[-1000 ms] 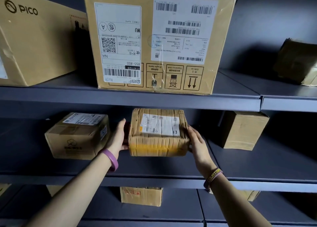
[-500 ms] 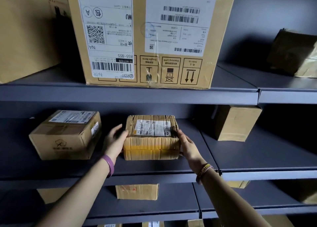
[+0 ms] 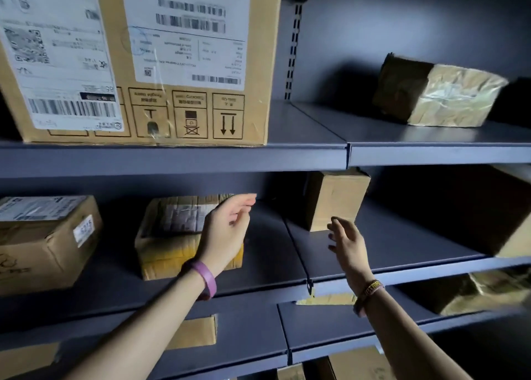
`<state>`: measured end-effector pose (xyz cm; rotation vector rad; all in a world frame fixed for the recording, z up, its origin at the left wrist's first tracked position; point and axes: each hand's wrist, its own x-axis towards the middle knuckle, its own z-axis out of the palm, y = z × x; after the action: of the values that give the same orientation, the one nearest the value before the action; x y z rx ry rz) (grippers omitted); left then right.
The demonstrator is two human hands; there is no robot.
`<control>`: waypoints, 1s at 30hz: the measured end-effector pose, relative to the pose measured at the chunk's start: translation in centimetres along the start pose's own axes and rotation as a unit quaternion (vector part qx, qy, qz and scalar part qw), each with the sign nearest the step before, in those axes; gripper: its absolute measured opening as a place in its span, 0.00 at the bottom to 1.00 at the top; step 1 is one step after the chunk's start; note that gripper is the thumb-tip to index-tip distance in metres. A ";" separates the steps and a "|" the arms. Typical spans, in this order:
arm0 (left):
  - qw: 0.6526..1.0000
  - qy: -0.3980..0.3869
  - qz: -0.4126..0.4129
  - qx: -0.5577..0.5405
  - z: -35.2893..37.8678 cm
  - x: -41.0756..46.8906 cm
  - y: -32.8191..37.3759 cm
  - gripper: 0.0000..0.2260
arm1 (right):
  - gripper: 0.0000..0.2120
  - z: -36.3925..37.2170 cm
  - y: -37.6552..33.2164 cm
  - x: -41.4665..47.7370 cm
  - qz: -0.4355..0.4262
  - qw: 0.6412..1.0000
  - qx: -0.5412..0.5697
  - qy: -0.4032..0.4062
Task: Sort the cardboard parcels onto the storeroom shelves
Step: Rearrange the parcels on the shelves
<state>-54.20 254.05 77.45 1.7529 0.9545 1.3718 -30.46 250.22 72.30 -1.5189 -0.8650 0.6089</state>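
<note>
Both hands have let go of the taped parcel [image 3: 172, 236], now resting mid-left on the middle shelf [image 3: 258, 287]. Left hand [image 3: 227, 233] and right hand [image 3: 349, 244] hover loosely spread, holding nothing.

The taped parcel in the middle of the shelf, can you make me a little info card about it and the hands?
parcel: taped parcel, lying flat on the middle shelf, white label on top
left hand: open, in front of the parcel, holds nothing
right hand: open, over bare shelf, holds nothing
neighbour on the left: labelled box, apart from the parcel
shelf above: big box
</note>
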 end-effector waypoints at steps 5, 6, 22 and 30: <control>0.997 -0.046 -0.054 0.006 8.8 1.3 -0.9 0.17 | 0.03 -5.6 1.6 5.3 -0.022 0.997 -0.072 0.010; 0.995 -0.050 -0.083 0.006 10.5 1.7 -1.2 0.16 | 0.04 -6.5 2.1 6.5 -0.020 0.996 -0.083 0.005; 0.968 0.017 -0.251 -0.002 22.9 2.9 -0.5 0.26 | 0.28 -10.2 4.0 11.9 -0.175 0.947 -0.149 -0.224; 0.953 0.105 -0.283 -0.042 22.1 4.0 0.2 0.25 | 0.30 -10.7 3.6 7.1 -0.397 0.873 -0.226 -0.173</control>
<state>-31.87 255.56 75.25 1.1505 1.3630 1.2035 -17.18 249.61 70.99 -1.2911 -1.8809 0.0488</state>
